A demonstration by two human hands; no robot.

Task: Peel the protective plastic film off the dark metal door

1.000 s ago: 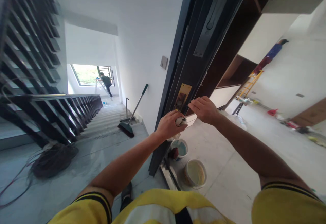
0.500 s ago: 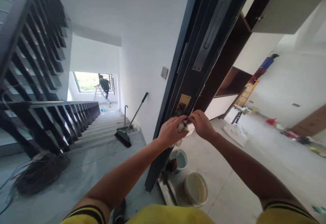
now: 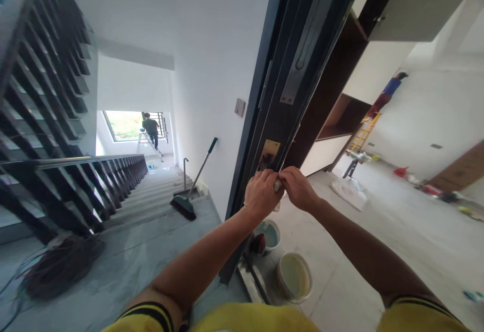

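My left hand [image 3: 261,193] is closed around a small whitish rag [image 3: 278,187], held against the edge of a dark door [image 3: 298,70]. My right hand [image 3: 298,187] meets it from the right, its fingers pinching the same rag. Both hands sit just below a brass lock plate [image 3: 267,153] set in the door edge. Higher up on the edge is a long grey metal plate [image 3: 302,55]. Most of the rag is hidden by my fingers.
Two small buckets stand on the floor by the door foot, one bluish [image 3: 267,233] and one cream [image 3: 294,276]. A broom [image 3: 191,186] leans on the wall by the stairs. A railing [image 3: 75,171] runs left. One person stands on a ladder [image 3: 151,129] far down, another [image 3: 383,95] at right.
My right hand has come in from the right and closed on the rag in my left hand. Both hands shifted slightly along the door edge below the brass plate.
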